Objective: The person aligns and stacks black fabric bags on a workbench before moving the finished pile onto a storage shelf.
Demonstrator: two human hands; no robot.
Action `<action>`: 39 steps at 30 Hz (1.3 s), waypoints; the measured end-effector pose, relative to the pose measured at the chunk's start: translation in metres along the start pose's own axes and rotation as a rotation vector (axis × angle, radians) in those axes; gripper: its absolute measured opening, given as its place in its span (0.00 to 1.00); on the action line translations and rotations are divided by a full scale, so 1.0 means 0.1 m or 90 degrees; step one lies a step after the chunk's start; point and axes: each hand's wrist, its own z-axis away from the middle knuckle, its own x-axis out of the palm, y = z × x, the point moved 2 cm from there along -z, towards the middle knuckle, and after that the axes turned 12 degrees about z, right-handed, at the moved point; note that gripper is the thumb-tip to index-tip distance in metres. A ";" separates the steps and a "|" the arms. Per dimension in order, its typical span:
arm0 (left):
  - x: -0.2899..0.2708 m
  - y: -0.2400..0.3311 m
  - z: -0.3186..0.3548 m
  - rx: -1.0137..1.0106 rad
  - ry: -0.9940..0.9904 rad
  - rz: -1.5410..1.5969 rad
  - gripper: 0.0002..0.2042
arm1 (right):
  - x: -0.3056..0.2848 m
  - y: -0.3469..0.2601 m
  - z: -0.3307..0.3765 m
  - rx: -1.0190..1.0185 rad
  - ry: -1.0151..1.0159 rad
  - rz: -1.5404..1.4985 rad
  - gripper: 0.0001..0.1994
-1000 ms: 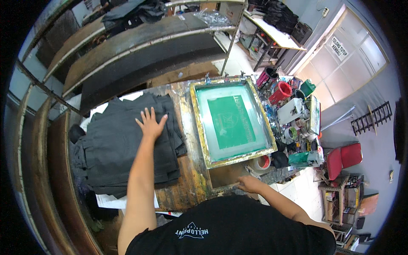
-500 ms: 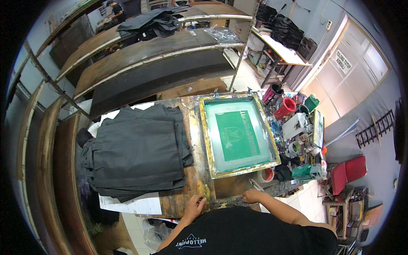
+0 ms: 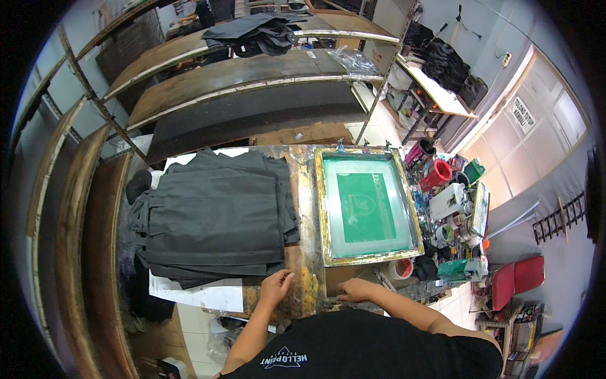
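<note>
My left hand is low over the worktable, just off the near right corner of a thick stack of dark grey cloth pieces. Its fingers are loosely bent and apart, and nothing shows in them. Right of it, my right hand is at a brown board by the table's near edge. Those fingers are curled together; whether they hold anything is hidden. Beyond that hand, a screen printing frame with a green stencil mesh lies flat, held by clamps along its far side.
Pots, bottles and a red cup crowd the table's right side, with a tape roll near the frame. White paper sticks out under the stack. Racks of wooden shelves stand behind and left. A red chair is at right.
My left hand has moved forward and left, closer to the cloth stack. My right hand has slid left along the brown board. The whole view has shifted a little left.
</note>
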 end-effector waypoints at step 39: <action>0.90 -0.45 -0.83 0.116 -0.011 0.061 0.14 | -6.82 1.84 -4.38 -0.271 0.746 -0.939 0.46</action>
